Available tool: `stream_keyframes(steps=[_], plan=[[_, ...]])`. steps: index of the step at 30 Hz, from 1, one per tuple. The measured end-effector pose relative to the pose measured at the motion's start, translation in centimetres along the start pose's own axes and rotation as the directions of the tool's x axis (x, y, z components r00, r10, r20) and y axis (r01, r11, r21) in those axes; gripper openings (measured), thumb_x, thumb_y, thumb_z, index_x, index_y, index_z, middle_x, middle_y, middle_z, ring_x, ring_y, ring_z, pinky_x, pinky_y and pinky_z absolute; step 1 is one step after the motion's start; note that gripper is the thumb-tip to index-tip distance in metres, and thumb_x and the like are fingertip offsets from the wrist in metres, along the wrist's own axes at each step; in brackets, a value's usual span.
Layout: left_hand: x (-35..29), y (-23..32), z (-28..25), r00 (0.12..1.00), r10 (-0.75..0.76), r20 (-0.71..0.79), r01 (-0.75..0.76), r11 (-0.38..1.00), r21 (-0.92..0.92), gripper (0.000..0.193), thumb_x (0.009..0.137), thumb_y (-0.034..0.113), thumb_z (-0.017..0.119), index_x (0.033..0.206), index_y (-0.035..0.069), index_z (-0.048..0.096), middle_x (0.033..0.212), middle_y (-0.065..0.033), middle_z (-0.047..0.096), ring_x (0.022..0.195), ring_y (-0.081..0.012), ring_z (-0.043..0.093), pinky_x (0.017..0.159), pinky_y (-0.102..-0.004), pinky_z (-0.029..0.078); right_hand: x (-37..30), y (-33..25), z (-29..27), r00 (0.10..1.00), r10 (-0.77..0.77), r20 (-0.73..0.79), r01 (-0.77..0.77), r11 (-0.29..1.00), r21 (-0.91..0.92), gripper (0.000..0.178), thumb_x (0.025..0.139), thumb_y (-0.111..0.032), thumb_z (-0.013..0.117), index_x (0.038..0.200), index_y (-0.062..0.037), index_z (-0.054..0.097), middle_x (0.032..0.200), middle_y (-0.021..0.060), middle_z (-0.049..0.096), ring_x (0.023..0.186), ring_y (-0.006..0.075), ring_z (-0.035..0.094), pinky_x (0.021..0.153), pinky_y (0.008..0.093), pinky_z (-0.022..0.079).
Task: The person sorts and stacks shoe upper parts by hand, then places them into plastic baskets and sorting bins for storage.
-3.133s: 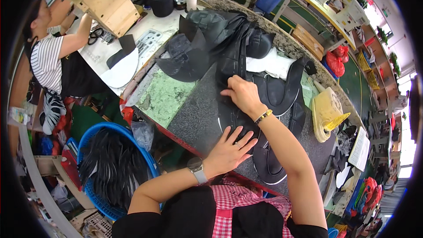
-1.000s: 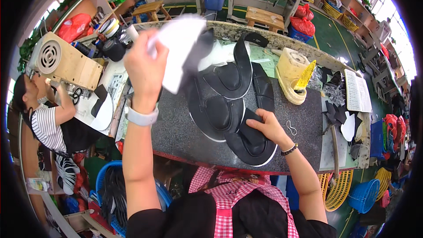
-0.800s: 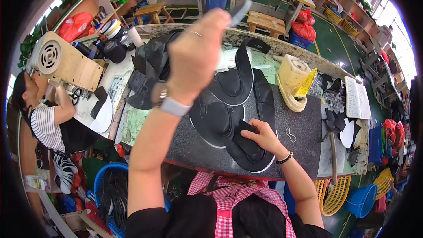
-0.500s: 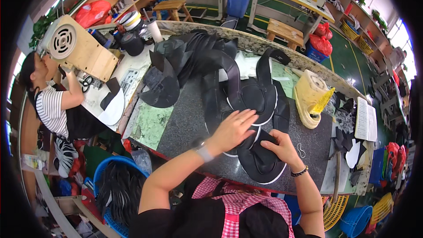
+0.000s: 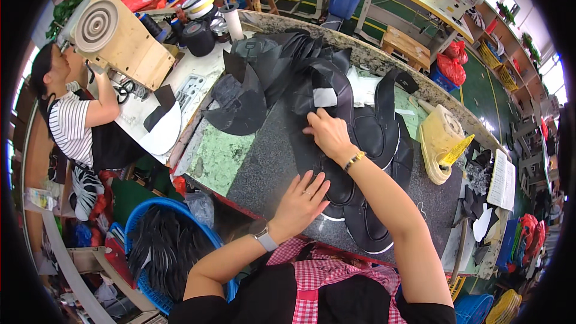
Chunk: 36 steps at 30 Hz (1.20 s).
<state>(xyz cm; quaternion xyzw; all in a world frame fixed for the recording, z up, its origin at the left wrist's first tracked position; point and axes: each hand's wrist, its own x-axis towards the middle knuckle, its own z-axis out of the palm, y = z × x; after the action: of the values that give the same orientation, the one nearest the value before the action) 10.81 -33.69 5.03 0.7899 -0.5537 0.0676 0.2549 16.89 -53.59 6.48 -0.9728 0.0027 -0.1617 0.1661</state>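
Observation:
Several black shoe uppers with white edges (image 5: 375, 135) lie overlapping in a row on the dark worktop (image 5: 252, 174). My right hand (image 5: 332, 137) reaches across them with fingers curled closed on a black shoe upper (image 5: 305, 153) at the row's left side; what the fingertips pinch is partly hidden. Just beyond it, a white patch (image 5: 326, 97) shows inside a curved black upper. My left hand (image 5: 300, 205) is open with fingers spread, low over the worktop's near side, beside the nearest uppers. Behind the row, more black pieces (image 5: 288, 54) are heaped.
On the right stands a cut-open cream plastic jug (image 5: 441, 135) with a yellow strip, near a notebook (image 5: 499, 180) and black scraps. To the left, a person (image 5: 72, 120) works at a sewing machine (image 5: 123, 39). A blue basket (image 5: 135, 228) of black strips stands below.
My right hand has left the nearest upper and moved forward and left to the row's far left part. My left hand has drawn back toward me, off the uppers. The view has shifted slightly.

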Motion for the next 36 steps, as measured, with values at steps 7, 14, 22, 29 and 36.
stream_keyframes(steps=[7, 14, 22, 29, 36], plan=[[-0.8, -0.5, 0.5, 0.997, -0.048, -0.058, 0.048, 0.999, -0.005, 0.048, 0.084, 0.024, 0.066, 0.126, 0.006, 0.054, 0.133, -0.0131, 0.05, 0.121, -0.0345, 0.048, 0.1, -0.0473, 0.04, -0.8, -1.4, -1.3, 0.975, 0.208, -0.08, -0.179, 0.943, 0.28, 0.022, 0.075, -0.021, 0.073, 0.082, -0.0059, 0.058, 0.085, 0.0125, 0.062, 0.079, 0.034, 0.063, 0.067, 0.0434, 0.049], [-0.5, -0.4, 0.6, 0.998, -0.028, -0.058, 0.026, 0.999, -0.041, 0.046, 0.084, 0.024, 0.065, 0.125, 0.006, 0.055, 0.134, -0.0128, 0.05, 0.121, -0.0341, 0.048, 0.1, -0.0469, 0.04, 2.0, 0.0, 0.2, 0.994, 0.05, -0.1, -0.055, 0.997, -0.049, 0.029, 0.075, -0.025, 0.074, 0.078, -0.0033, 0.055, 0.08, 0.0143, 0.059, 0.069, 0.0366, 0.062, 0.058, 0.0439, 0.048], [-0.5, -0.4, 0.0, 0.996, -0.03, -0.078, 0.029, 0.999, -0.015, 0.044, 0.084, 0.025, 0.065, 0.123, 0.005, 0.055, 0.131, -0.0127, 0.051, 0.12, -0.0333, 0.049, 0.1, -0.0457, 0.039, -0.6, -1.7, 0.4, 1.0, 0.018, -0.016, -0.017, 0.997, 0.072, 0.027, 0.072, -0.025, 0.075, 0.078, -0.0059, 0.056, 0.082, 0.012, 0.061, 0.071, 0.0349, 0.062, 0.061, 0.0425, 0.049], [-2.2, 0.7, -2.2, 0.991, -0.134, 0.004, 0.132, 0.967, -0.217, 0.044, 0.08, 0.024, 0.069, 0.118, 0.006, 0.057, 0.123, -0.0132, 0.055, 0.113, -0.0307, 0.052, 0.094, -0.0425, 0.042, 1.9, 0.0, -7.4, 0.935, 0.349, -0.067, -0.274, 0.83, 0.486, 0.027, 0.076, -0.018, 0.076, 0.076, -0.0002, 0.056, 0.064, 0.0108, 0.059, 0.058, 0.0157, 0.056, 0.055, 0.0304, 0.044], [1.7, -4.5, 0.3, 0.989, -0.138, -0.056, 0.142, 0.987, 0.081, 0.054, 0.086, 0.027, 0.062, 0.131, 0.001, 0.048, 0.139, -0.0142, 0.044, 0.129, -0.0329, 0.04, 0.104, -0.0482, 0.034, 5.2, 0.2, 0.0, 0.998, 0.015, 0.064, -0.031, 0.968, 0.248, 0.03, 0.075, -0.027, 0.075, 0.086, -0.0034, 0.06, 0.082, 0.0171, 0.063, 0.076, 0.0342, 0.063, 0.065, 0.0412, 0.048]])
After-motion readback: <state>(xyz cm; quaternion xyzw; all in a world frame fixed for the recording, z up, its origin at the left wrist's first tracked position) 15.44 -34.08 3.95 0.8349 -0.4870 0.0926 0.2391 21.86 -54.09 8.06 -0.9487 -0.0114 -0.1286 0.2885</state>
